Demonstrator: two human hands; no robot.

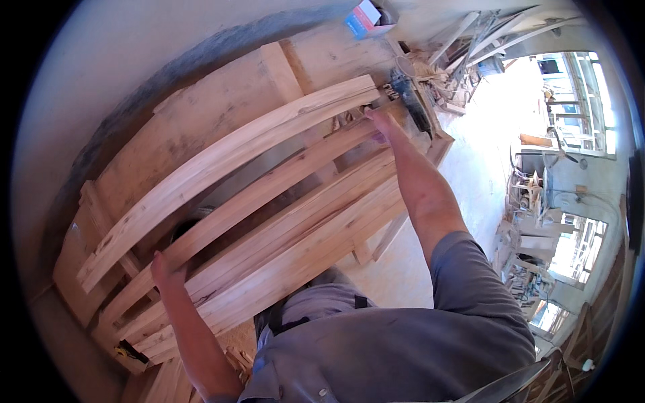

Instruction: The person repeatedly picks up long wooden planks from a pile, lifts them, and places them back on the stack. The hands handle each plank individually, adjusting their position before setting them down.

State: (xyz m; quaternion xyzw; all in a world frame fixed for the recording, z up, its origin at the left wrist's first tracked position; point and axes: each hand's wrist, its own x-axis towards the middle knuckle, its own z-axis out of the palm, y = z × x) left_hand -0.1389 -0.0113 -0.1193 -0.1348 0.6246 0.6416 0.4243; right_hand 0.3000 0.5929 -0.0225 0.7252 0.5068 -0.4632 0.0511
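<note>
Timber strip (269,187), long, pale: lay slantwise between a thicker beam (222,160) on the wall side and planks (302,243) nearer the body. Left hand (168,273): fingers partly closed, gripping the strip towards its lower-left end. Right hand (380,123): fingers bent about the same strip's upper-right end, their exact closure hard to tell. Carton (368,20), blue, pink and white: stood beyond.

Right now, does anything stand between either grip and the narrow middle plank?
Nothing visible does. The left grip and right grip both appear to be directly on the narrow middle plank. The pale curved-looking board lies beyond it and the nearer timber on the body side, neither blocking the hands.
</note>
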